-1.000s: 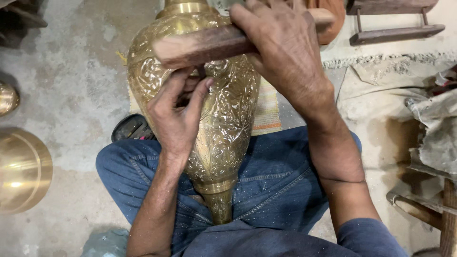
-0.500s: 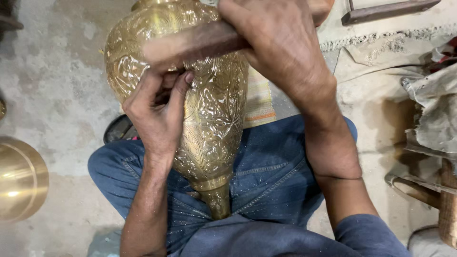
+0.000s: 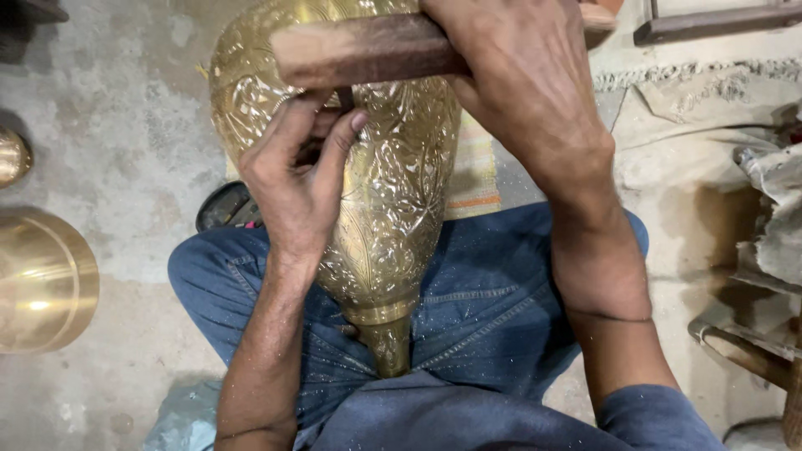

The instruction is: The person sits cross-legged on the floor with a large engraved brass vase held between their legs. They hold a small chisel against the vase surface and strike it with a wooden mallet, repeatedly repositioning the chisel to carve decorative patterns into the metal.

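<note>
A large engraved brass vessel [image 3: 393,192] lies across my lap, narrow neck toward my body. My left hand [image 3: 296,179] rests on its patterned side with the fingers pinched around a thin dark metal punch [image 3: 344,98], most of it hidden by the fingers. My right hand [image 3: 522,92] is closed around a brown wooden mallet [image 3: 363,50] whose end sits just above the punch's top. My legs in blue jeans [image 3: 493,317] lie under the vessel.
A plain brass bowl [image 3: 42,280] and a smaller brass piece [image 3: 10,154] stand on the concrete floor [image 3: 117,150] at left. A striped cloth [image 3: 472,179] lies under the vessel. Wooden frames [image 3: 718,21] and crumpled cloth [image 3: 773,225] crowd the right side.
The view has closed in on the vessel. My left hand shifted its fingers on the punch, and the mallet has come down close to the punch's top.
</note>
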